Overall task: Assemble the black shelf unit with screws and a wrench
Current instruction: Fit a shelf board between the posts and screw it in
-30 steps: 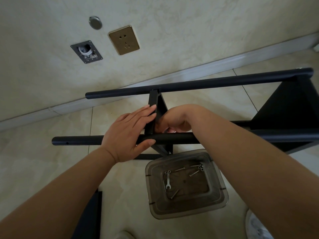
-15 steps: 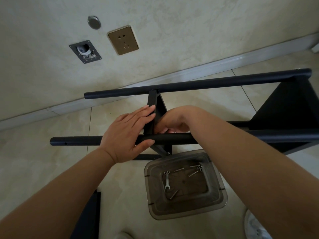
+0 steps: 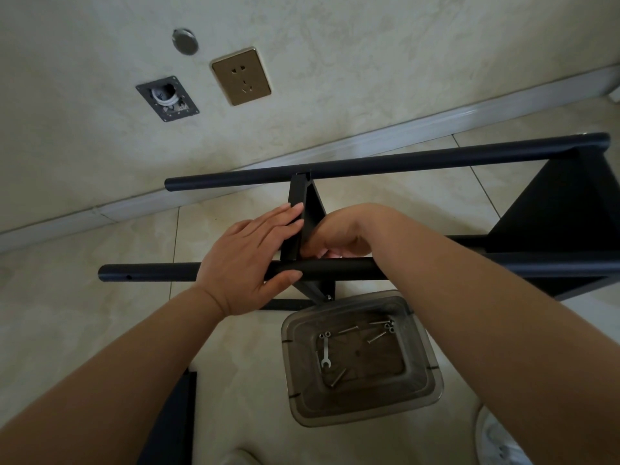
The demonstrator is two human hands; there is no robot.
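The black shelf unit lies on its side on the tiled floor, with a far pole [image 3: 402,162] and a near pole [image 3: 151,273] running left to right. A black shelf panel [image 3: 307,209] stands edge-on between them. My left hand [image 3: 248,256] grips the near pole, thumb under it, fingers flat against the panel's left face. My right hand [image 3: 339,234] is curled behind the panel just above the near pole; what its fingers hold is hidden. A small silver wrench [image 3: 325,354] and several screws [image 3: 379,335] lie in a clear plastic tub [image 3: 422,397].
A larger black shelf panel [image 3: 563,209] is fixed at the unit's right end. Another black part [image 3: 174,424] lies at the bottom left. The wall with a brass socket [image 3: 241,76] and an open wall box [image 3: 167,98] is close behind. A white shoe [image 3: 500,441] shows at bottom right.
None of note: both hands stay on the panel and near pole; only the view shifted slightly.
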